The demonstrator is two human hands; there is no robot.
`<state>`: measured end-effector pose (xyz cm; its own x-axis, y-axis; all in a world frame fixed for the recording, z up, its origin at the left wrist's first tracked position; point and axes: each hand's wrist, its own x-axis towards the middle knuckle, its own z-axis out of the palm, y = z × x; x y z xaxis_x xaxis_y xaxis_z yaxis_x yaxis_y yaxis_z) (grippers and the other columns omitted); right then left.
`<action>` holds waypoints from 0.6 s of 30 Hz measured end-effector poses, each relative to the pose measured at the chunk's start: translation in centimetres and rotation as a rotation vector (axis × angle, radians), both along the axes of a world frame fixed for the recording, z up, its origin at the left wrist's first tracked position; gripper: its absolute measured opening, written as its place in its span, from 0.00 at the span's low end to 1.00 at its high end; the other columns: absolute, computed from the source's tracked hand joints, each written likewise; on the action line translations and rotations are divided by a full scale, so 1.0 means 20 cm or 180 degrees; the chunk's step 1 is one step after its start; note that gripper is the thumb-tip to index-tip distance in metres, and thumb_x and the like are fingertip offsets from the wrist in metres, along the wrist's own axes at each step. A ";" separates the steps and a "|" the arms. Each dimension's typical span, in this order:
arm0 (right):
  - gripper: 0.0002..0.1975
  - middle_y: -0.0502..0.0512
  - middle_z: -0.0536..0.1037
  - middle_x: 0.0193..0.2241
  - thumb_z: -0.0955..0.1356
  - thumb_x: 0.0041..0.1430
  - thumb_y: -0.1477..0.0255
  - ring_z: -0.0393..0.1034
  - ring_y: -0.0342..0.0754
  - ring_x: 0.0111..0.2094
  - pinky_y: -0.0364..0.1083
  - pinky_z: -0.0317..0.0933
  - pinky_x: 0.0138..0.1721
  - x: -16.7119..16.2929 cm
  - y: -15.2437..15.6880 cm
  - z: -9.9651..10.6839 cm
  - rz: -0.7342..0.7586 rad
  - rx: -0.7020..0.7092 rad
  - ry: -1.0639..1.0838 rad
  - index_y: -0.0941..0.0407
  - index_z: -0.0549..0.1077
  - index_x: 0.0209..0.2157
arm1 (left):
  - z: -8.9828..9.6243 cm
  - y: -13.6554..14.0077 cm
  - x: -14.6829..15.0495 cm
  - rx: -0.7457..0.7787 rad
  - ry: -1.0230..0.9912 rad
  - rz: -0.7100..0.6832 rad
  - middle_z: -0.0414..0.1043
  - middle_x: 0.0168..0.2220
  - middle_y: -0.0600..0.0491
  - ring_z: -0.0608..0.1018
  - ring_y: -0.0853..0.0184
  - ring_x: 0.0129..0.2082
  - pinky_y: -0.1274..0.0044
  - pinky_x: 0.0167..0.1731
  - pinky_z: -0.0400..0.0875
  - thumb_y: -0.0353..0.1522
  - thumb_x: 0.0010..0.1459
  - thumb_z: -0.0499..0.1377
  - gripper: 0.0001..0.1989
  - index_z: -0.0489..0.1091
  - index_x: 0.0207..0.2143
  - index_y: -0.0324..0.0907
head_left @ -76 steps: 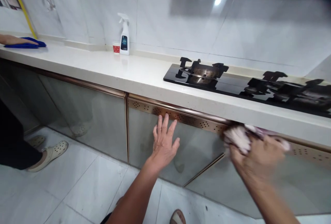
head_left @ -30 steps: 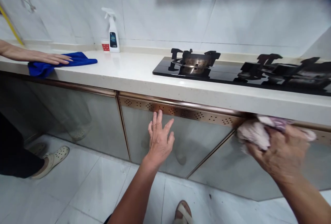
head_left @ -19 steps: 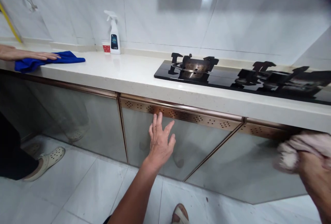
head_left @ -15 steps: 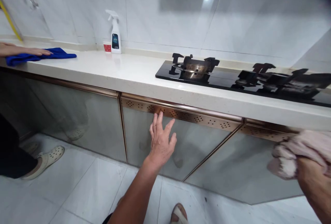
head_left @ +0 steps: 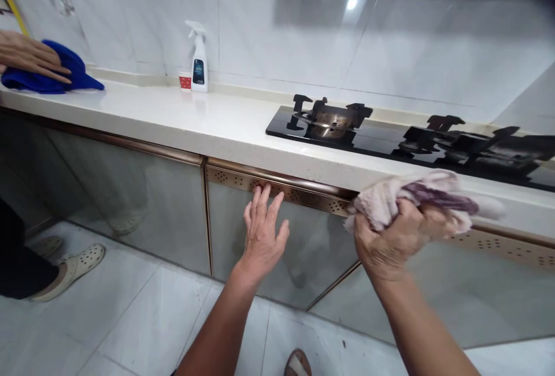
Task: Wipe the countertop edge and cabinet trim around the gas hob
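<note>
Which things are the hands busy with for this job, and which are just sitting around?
Busy with:
- pale cloth, bunched in the right hand
- copper-coloured strip with holes, where the left hand reaches
- blue cloth, under another person's hand

Just sitting around:
- spray bottle
- red-and-white cup
- black stove

left hand (head_left: 262, 240): outstretched, loosely splayed | right hand (head_left: 390, 246): curled, gripping
</note>
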<state>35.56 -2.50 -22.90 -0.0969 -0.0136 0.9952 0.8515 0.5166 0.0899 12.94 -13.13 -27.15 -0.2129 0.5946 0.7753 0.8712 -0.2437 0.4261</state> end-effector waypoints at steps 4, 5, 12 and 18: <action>0.20 0.69 0.73 0.49 0.72 0.57 0.65 0.64 0.69 0.55 0.65 0.58 0.51 -0.21 -0.10 0.08 0.0071 -0.0016 -0.0439 0.56 0.70 0.49 | -0.01 0.01 0.01 0.0000 0.0039 0.0046 0.49 0.73 0.42 0.48 0.53 0.75 0.50 0.67 0.51 0.29 0.66 0.54 0.32 0.52 0.70 0.49; 0.17 0.67 0.74 0.50 0.71 0.59 0.65 0.64 0.67 0.55 0.63 0.57 0.52 -0.25 -0.12 0.09 0.0157 -0.0059 -0.0636 0.55 0.71 0.49 | -0.01 0.01 0.02 0.0020 0.0059 0.0042 0.49 0.73 0.42 0.48 0.53 0.75 0.50 0.67 0.51 0.29 0.66 0.54 0.32 0.52 0.70 0.50; 0.16 0.56 0.76 0.50 0.68 0.63 0.68 0.61 0.55 0.57 0.53 0.52 0.54 -0.38 -0.22 0.25 0.0417 -0.0182 -0.1755 0.51 0.73 0.52 | -0.02 0.04 0.08 0.0093 0.0124 -0.0043 0.51 0.73 0.41 0.49 0.54 0.75 0.53 0.68 0.52 0.29 0.65 0.56 0.35 0.49 0.71 0.48; 0.15 0.63 0.73 0.49 0.70 0.58 0.67 0.61 0.62 0.56 0.59 0.53 0.56 0.08 -0.06 0.08 -0.0008 -0.0475 -0.1398 0.53 0.72 0.47 | 0.00 0.01 0.07 -0.0146 0.0048 -0.0206 0.49 0.73 0.43 0.47 0.54 0.75 0.50 0.67 0.50 0.29 0.67 0.53 0.30 0.53 0.69 0.50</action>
